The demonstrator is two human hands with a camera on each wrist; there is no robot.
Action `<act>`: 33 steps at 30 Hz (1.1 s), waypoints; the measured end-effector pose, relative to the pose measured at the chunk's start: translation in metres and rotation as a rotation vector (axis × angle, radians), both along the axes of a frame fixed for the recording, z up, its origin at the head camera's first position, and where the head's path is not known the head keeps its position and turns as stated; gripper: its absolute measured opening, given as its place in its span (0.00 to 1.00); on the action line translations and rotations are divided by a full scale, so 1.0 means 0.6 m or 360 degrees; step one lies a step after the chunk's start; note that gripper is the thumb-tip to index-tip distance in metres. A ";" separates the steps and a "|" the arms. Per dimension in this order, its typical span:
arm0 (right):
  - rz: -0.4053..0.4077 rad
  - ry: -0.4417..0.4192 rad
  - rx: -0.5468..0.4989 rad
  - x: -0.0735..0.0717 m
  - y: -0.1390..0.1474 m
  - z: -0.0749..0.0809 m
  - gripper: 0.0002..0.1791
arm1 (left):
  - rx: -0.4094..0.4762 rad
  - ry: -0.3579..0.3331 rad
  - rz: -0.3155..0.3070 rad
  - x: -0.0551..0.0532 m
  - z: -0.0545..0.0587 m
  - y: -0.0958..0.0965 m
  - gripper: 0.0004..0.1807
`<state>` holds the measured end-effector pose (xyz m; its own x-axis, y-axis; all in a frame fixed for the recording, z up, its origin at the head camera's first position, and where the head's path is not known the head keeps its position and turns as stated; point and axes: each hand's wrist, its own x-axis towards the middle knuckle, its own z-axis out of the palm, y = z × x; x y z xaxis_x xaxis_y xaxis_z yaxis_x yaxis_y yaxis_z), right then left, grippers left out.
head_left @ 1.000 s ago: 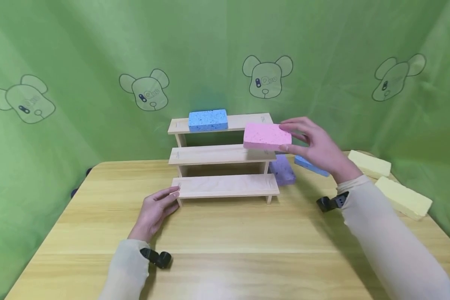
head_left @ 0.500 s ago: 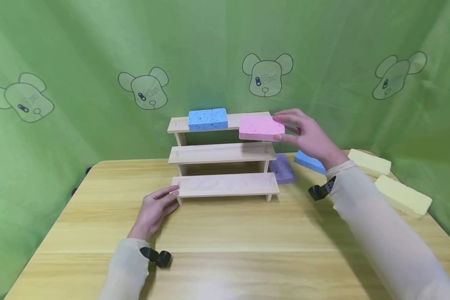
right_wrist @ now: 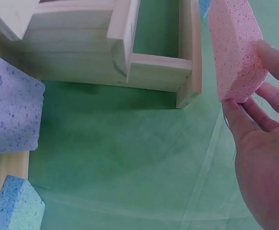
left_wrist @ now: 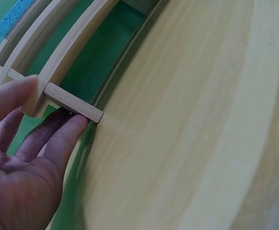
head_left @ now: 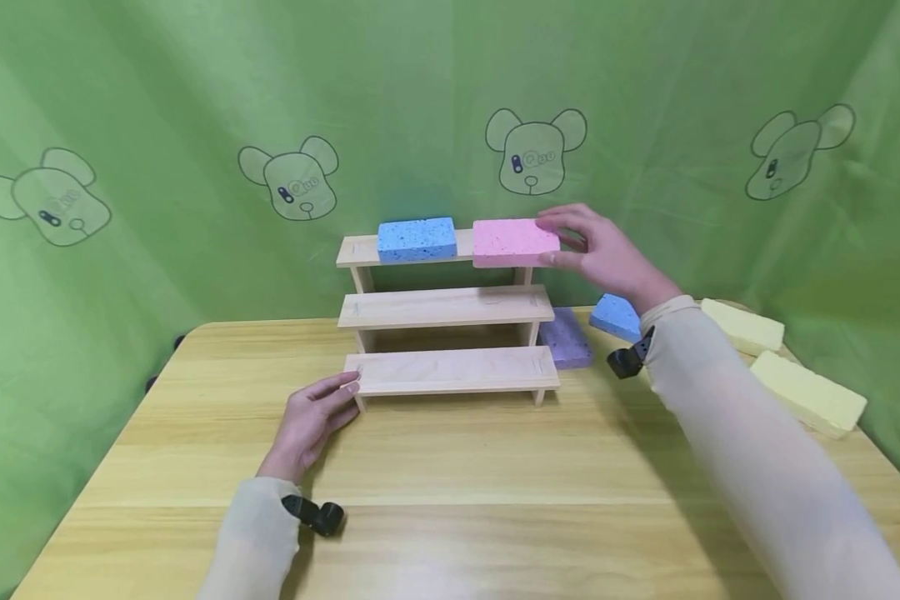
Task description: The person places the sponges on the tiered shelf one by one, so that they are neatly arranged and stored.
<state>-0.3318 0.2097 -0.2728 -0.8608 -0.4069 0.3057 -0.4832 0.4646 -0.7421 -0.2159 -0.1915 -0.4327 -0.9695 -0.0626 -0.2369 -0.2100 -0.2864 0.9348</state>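
A pink sponge (head_left: 515, 242) is pinched at its right end by my right hand (head_left: 600, 250). In the right wrist view, a gap shows between this sponge (right_wrist: 237, 50) and the top shelf, so it hovers just over that board's right part. My left hand (head_left: 311, 421) grips the left end of the lowest step of a three-tier wooden shelf (head_left: 450, 371). Its thumb lies on the board and the fingers are by the leg (left_wrist: 74, 101), as the left wrist view shows. A blue sponge (head_left: 417, 240) lies on the top tier, left of the pink one.
A purple sponge (head_left: 566, 337) lies on the table (head_left: 450, 483) right beside the shelf. Another blue sponge (head_left: 615, 317) is partly hidden behind my right wrist. Two pale yellow sponges (head_left: 742, 326) lie farther right. A green curtain (head_left: 420, 100) hangs close behind the shelf.
My right hand has carried the pink sponge up, left and back, from before the middle tier to above the top one. My left hand has stayed in place.
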 end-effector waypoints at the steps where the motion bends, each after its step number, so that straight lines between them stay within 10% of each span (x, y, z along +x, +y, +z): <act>1: -0.0005 -0.0015 0.0006 -0.001 0.000 0.002 0.30 | 0.0007 -0.0002 0.0004 0.000 0.000 0.001 0.21; 33: -0.0114 -0.0088 0.0113 -0.049 -0.019 -0.003 0.30 | 0.0012 -0.0004 0.0004 0.001 -0.001 0.002 0.21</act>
<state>-0.3610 0.1982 -0.2746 -0.9031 -0.3629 0.2295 -0.4061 0.5486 -0.7308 -0.2153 -0.1900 -0.4333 -0.9687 -0.0634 -0.2400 -0.2116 -0.2943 0.9320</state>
